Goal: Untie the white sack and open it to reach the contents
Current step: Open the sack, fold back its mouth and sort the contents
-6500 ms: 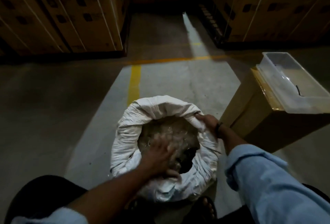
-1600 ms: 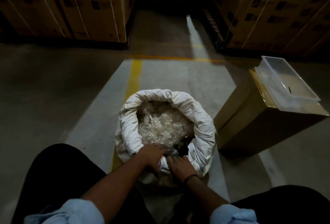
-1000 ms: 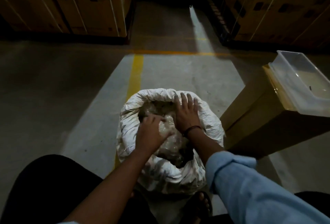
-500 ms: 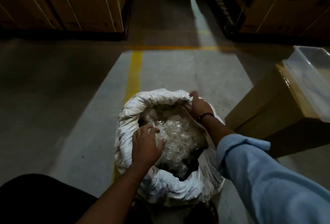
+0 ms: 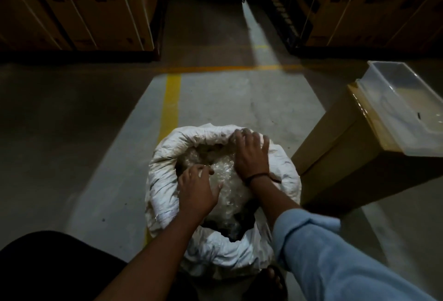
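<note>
The white sack stands open on the floor between my knees, its mouth rolled down into a thick rim. Inside lies a crumpled mass of clear plastic, with a dark gap at its near side. My left hand reaches in over the left rim, its fingers curled down into the plastic. Over the far right part of the mouth, my right hand rests palm down with fingers spread, fingertips on the far rim. A dark band sits on that wrist.
A tall cardboard box stands right of the sack with a clear plastic tub on top. Strapped cartons are stacked at back left and back right. A yellow line runs along the concrete floor.
My right hand has let go of the far rim and now lies flat across it. My left hand stays in the plastic at the left side. The view has shifted slightly.
</note>
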{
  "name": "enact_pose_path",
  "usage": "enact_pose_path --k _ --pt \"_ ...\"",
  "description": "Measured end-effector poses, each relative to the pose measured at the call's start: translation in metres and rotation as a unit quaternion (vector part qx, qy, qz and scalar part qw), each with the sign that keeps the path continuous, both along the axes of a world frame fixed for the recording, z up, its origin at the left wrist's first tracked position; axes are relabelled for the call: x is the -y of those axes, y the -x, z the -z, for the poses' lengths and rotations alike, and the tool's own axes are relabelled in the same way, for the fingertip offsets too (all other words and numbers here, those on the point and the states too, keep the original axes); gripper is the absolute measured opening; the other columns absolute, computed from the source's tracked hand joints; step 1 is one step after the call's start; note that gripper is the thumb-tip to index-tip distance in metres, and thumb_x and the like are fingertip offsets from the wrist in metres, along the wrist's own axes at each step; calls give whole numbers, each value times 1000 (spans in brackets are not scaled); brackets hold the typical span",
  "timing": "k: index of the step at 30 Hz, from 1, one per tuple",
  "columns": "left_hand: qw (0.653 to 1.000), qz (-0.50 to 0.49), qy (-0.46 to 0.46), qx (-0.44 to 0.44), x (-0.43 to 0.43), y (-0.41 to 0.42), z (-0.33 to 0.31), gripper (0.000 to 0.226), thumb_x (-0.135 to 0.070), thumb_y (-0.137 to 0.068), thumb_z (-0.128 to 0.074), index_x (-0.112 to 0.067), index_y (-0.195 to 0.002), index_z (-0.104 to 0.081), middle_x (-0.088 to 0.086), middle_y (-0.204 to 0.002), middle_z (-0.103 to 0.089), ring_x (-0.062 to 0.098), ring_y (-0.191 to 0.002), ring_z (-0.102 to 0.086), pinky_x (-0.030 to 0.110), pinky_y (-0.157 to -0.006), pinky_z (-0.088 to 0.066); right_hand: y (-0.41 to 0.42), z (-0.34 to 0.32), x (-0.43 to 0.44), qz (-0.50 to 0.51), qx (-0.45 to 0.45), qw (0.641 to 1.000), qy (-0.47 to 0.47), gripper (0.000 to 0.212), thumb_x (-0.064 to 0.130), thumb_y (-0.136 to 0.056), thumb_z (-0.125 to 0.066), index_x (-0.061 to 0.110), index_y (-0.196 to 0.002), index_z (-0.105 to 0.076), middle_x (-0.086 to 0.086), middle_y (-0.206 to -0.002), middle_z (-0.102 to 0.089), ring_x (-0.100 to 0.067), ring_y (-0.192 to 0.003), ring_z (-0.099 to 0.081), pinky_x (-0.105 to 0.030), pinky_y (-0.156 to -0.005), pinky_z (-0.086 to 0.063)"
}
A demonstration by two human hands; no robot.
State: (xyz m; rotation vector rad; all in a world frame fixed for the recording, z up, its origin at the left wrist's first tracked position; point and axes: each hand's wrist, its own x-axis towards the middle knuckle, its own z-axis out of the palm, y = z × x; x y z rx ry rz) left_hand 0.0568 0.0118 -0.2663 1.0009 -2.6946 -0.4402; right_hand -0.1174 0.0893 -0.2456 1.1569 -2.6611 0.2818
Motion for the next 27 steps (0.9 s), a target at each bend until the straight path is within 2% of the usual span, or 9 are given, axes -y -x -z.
enact_pose_path --k 3,6,9,11,15,18,22,25,27 --pt "1000 3 -9 15 -5 -13 4 43 -56 -78 -64 -33 -114 -58 -1 -128 -49 27 -124 -45 46 -104 -38 -14 29 -24 59 35 997 -19 66 39 -89 -40 19 -149 -23 -13 -155 -33 -44 -140 -30 -64 -110 3" --pt "999 33 6 23 -5 -33 14 44 -52 -78 -63 -30 -115 -57 0 -127 -49 26 -123 -46 42 -107 -37 0 26 -37 156 80 983 -50 56 32 -92 -38 17 -146 -32 -8 -144 -47 -38 -126 -48 -67 -106 -17" --pt "998 62 25 20 -8 -48 18 50 -50 -80 -59 -23 -122 -55 4 -128 -50 29 -125 -47 44 -110 -37 25 4 -30 140 177 972 -65 40 24 -97 -38 18 -136 -37 -11 -128 -56 -34 -112 -56 -50 -97 -38" --pt "998 63 24 17 -9 -54 16 57 -52 -81 -57 -18 -127 -53 6 -131 -51 30 -127 -47 45 -111 -36 41 -22 -22 144 288 947 -2 31 27 -99 -36 13 -127 -41 -20 -122 -59 -38 -111 -57 -43 -90 -42" --pt "998 56 8 20 -1 -70 18 70 -51 -78 -63 -10 -134 -51 11 -130 -55 32 -123 -51 46 -108 -39 73 -67 -20 179 455 872 -31 43 27 -102 -38 -2 -129 -52 -23 -131 -55 -36 -121 -52 -35 -96 -42" --pt "996 74 11 55 -1 -78 21 78 -45 -74 -70 -5 -138 -50 17 -135 -55 34 -129 -51 47 -113 -35 66 -69 -16 216 404 889 7 54 36 -101 -39 2 -143 -33 -25 -137 -49 -39 -124 -49 -42 -101 -40" --pt "995 76 28 66 -11 -83 20 66 -48 -78 -54 -7 -130 -55 11 -128 -59 30 -124 -54 42 -115 -23 -7 -38 -16 140 126 982 -1 67 44 -90 -46 18 -147 -22 -14 -139 -42 -38 -120 -45 -54 -99 -34" --pt "990 91 49 95 -17 -85 19 64 -49 -79 -46 -11 -131 -54 7 -133 -55 27 -129 -49 45 -118 -20 -56 -8 -41 121 61 990 28 80 52 -83 -52 17 -148 -23 -13 -149 -34 -38 -136 -32 -59 -110 -19" --pt "991 98 52 70 -22 -83 17 63 -47 -77 -57 -15 -131 -54 7 -130 -55 28 -125 -50 46 -115 -27 -69 5 -59 139 60 988 36 84 53 -83 -56 17 -150 -21 -14 -152 -31 -38 -140 -26 -59 -113 -17"
